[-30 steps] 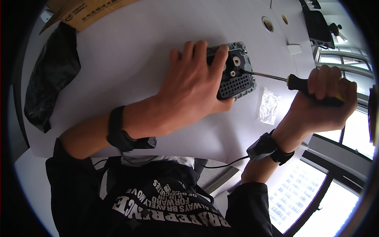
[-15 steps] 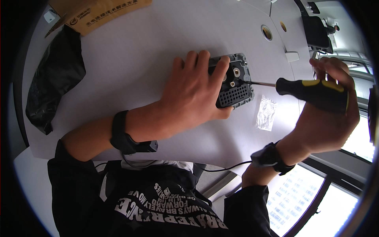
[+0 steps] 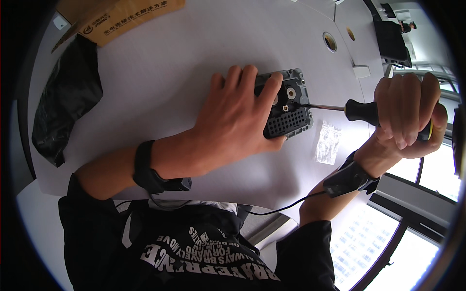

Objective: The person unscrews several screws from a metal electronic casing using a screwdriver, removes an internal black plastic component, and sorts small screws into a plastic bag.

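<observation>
My left hand [image 3: 233,121] lies flat over a grey square connector block [image 3: 289,107] on the white table [image 3: 160,72], its fingers curled over the block's top edge and pinning it down. The block has a dark grid of pin holes and round metal sockets on its face. My right hand [image 3: 405,116] is closed around the black and yellow handle of a screwdriver [image 3: 361,111]. Its thin shaft runs left, and the tip rests on a screw on the block's face, beside my left fingertips.
A small clear plastic bag [image 3: 327,143] lies right of the block. A black bag [image 3: 65,109] sits at the table's left, a cardboard box [image 3: 121,17] at the far edge. Two round cable holes [image 3: 330,41] and a small white block [image 3: 361,72] are farther right.
My right hand has turned on the screwdriver handle and dropped slightly, with the tip staying on the block. My left hand keeps its hold on the block.
</observation>
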